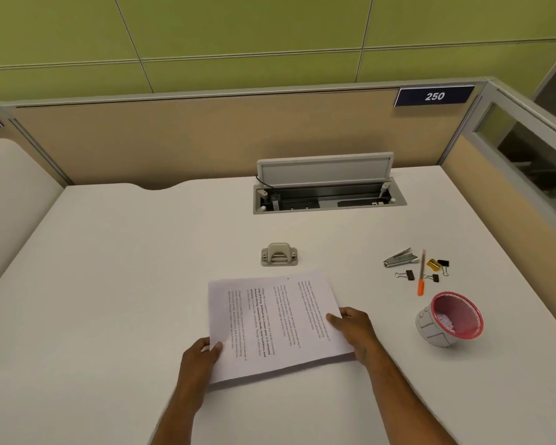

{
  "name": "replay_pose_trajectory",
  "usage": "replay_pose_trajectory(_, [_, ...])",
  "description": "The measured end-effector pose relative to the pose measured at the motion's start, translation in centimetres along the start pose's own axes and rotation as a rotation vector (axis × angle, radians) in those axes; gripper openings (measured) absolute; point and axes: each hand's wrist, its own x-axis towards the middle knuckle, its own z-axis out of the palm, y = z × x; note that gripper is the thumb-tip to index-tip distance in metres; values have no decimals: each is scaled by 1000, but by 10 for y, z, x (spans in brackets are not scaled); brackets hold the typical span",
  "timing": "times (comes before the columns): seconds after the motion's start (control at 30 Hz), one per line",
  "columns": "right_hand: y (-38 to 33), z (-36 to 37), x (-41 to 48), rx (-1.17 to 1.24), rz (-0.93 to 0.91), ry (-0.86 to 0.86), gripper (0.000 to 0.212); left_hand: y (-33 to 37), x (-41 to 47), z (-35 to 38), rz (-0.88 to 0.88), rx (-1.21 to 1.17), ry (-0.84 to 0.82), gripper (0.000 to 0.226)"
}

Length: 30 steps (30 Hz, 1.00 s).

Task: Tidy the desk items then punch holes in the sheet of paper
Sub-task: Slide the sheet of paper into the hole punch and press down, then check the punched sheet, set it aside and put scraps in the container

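The matte white table (126, 268) is filling most of the view, with a beige partition behind it carrying a dark plate reading 250 (434, 96), and a grey cable hatch (328, 191) is standing open at the far edge. A printed sheet of paper (276, 322) is lying slightly skewed near the front edge, its text running sideways. Both forearms are reaching forward: the left hand (203, 354) is pinching the sheet's near left corner, thumb on top, and the right hand (353, 326) is gripping the right edge with fingers curled over it. To the right, a pink mesh cup (453, 317) is lying tipped on its side. Just beyond the paper, a small grey metal hole punch (279, 254) is sitting flat. Further right, a silver stapler (398, 259), an orange-tipped pen (421, 273), a yellow sharpener (432, 264) and 3 black binder clips (410, 274) are lying clustered
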Motion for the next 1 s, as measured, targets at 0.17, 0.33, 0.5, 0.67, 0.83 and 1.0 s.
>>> replay_pose_trajectory(0.17, [18, -1, -22, 410, 76, -132, 35, -25, -21, -10, -72, -212, 9, 13])
replay_pose_trajectory(0.33, [41, 31, -60, 660, 95, -261, 44, -33, -44, -14, -121, -406, -14, 9])
replay_pose_trajectory(0.5, [53, 89, -102, 715, 47, -291, 35, -44, -63, -14, -120, -433, -93, 14])
replay_pose_trajectory(0.67, [55, 113, -124, 690, -28, -85, 27, -62, -83, -20, -111, -461, -271, 17])
replay_pose_trajectory(0.83, [34, 92, -126, 565, -63, -102, 28, -53, -76, -52, -54, -351, -338, 48])
replay_pose_trajectory(1.0, [7, 64, -117, 414, -106, -189, 27, 18, -43, -76, 249, -68, 36, 75])
